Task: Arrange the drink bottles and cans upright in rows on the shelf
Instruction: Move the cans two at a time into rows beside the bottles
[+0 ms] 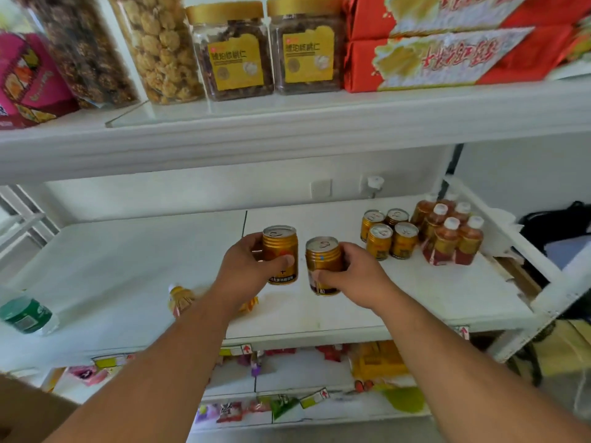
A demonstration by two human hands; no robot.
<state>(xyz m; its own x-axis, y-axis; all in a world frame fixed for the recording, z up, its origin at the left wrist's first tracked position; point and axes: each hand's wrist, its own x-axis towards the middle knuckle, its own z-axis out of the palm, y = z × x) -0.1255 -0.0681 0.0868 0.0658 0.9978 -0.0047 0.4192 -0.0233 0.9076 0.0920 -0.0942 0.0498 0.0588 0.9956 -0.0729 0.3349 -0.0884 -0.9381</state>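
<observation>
The left hand (246,266) grips one gold can (280,254) upright, thumb across its front. The right hand (355,276) grasps a second gold can (323,265) just beside it, at its 4 o'clock. Both sit over the middle of the white shelf (128,266). Toward 2 o'clock stand four cans (388,233) in rows, beside the amber bottles (447,233).

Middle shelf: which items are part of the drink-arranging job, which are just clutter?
Job:
left hand holding gold can
right hand holding second gold can
four standing cans
tea bottles
yellow bottle lying down
green-label bottle lying down

Not job:
snack jars
red boxes
</observation>
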